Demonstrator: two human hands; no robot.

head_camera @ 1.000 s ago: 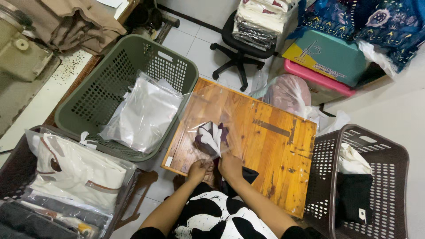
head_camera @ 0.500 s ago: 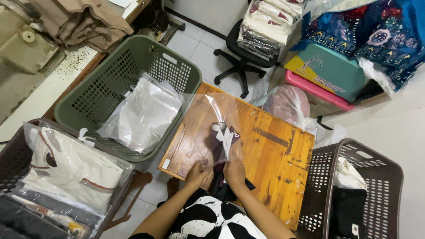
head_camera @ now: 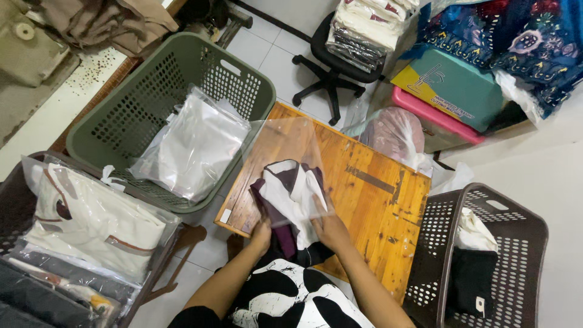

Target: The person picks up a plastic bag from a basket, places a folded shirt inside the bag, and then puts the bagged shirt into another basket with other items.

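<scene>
Bagging a folded garment on the wooden table

Wooden table (head_camera: 370, 194) sits centre, between a green laundry basket (head_camera: 152, 91) on its left and a brown basket (head_camera: 516, 243) on its right; green basket holds clear-bagged white clothing (head_camera: 194, 146); brown one holds dark and white cloth; clear plastic bag (head_camera: 291, 146) stands open over the table's near-left part; folded white and purple garment (head_camera: 288, 194) lies partly inside its mouth; left hand (head_camera: 262, 229) closed on the garment's near-left edge; right hand (head_camera: 328, 225) pressed on garment and bag, fingers spread, grip itself not clear.
</scene>
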